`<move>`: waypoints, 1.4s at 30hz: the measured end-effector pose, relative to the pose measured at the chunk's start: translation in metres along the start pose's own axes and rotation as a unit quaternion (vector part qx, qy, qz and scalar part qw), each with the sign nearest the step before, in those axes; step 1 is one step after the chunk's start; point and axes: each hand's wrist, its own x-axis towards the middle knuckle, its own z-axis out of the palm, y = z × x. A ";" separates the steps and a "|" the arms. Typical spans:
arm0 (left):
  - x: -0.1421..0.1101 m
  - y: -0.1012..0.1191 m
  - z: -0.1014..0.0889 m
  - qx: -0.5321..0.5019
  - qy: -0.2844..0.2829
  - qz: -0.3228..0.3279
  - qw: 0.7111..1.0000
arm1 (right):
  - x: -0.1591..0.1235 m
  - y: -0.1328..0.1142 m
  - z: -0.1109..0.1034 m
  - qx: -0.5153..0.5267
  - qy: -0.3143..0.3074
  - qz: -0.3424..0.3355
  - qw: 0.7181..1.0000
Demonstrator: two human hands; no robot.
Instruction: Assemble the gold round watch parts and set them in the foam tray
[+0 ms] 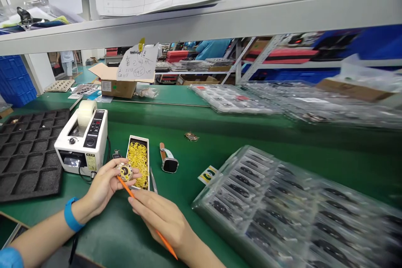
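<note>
In my left hand (pixel 106 182), which wears a blue wristband (pixel 73 214), lies a small round part (pixel 124 171) with a metallic rim and a yellow-and-black centre. The fingers hold it by its edge. My right hand (pixel 161 217) grips a thin orange stick (pixel 166 243) whose tip touches or nearly touches the lower left edge of the round part; contact is hard to tell. Just behind the hands stands a white box (pixel 148 150) full of yellow rings (pixel 138 157). Tweezers (pixel 153 181) lie along its right side.
A white tape dispenser (pixel 97 142) stands left, beside a black compartment tray (pixel 31 155). A smartwatch (pixel 170 165) lies right of the box. Stacked clear trays (pixel 251 192) of dark parts fill the right. A shelf beam (pixel 201 23) crosses above; a cardboard box (pixel 117 88) sits behind.
</note>
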 end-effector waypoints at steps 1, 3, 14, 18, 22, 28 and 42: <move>0.001 0.000 0.000 0.002 0.003 -0.003 1.000 | 0.000 0.001 0.000 -0.012 -0.012 -0.011 1.000; 0.002 -0.001 -0.001 0.014 0.009 -0.008 1.000 | -0.001 0.001 -0.001 -0.020 -0.019 -0.020 0.999; 0.001 -0.011 -0.001 0.085 0.003 0.022 0.996 | -0.001 -0.006 -0.002 0.006 0.166 0.187 0.968; 0.002 -0.014 0.000 0.096 -0.019 0.009 0.995 | 0.002 -0.006 -0.001 0.039 0.176 0.230 0.956; 0.004 -0.015 -0.003 0.105 -0.015 0.002 0.994 | 0.001 -0.004 -0.007 0.078 0.200 0.227 0.950; 0.003 -0.013 -0.004 0.125 -0.006 0.014 0.992 | -0.006 -0.002 -0.011 0.097 0.222 0.295 0.924; 0.001 -0.019 0.000 0.088 -0.002 0.013 0.996 | -0.004 -0.007 0.004 0.002 0.150 0.166 0.975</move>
